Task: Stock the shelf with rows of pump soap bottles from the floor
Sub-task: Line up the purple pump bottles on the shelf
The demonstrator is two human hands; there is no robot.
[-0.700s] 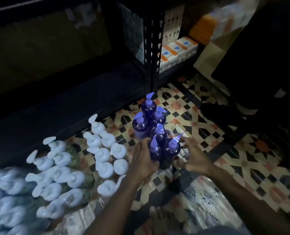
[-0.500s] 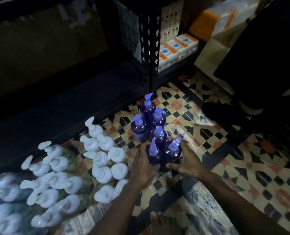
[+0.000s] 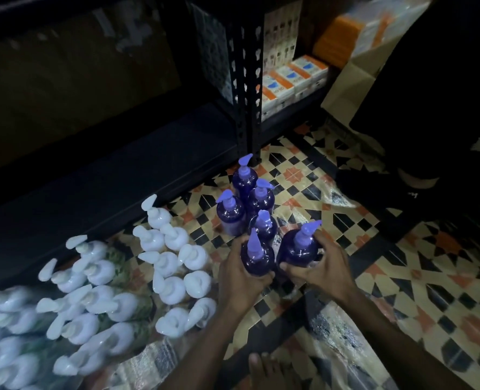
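Several purple pump soap bottles stand in a cluster on the patterned tile floor. My left hand [image 3: 240, 277] is wrapped around the near-left purple bottle [image 3: 255, 256]. My right hand [image 3: 321, 270] grips the near-right purple bottle [image 3: 299, 249], which looks slightly raised and tilted. Behind them stand further purple bottles [image 3: 230, 213], upright and untouched. To the left, several white pump bottles [image 3: 171, 258] crowd the floor, some under plastic wrap. The dark bottom shelf [image 3: 115, 175] runs along the back left and looks bare.
A black perforated shelf post [image 3: 246, 88] rises just behind the purple bottles. Orange-and-white boxes [image 3: 289, 80] sit on the neighbouring shelf. A dark-clothed person [image 3: 430, 122] fills the right side. My bare toes [image 3: 258, 367] show at the bottom edge.
Both hands have closed fully around the two nearest purple bottles. The right bottle has come up and towards me a little.
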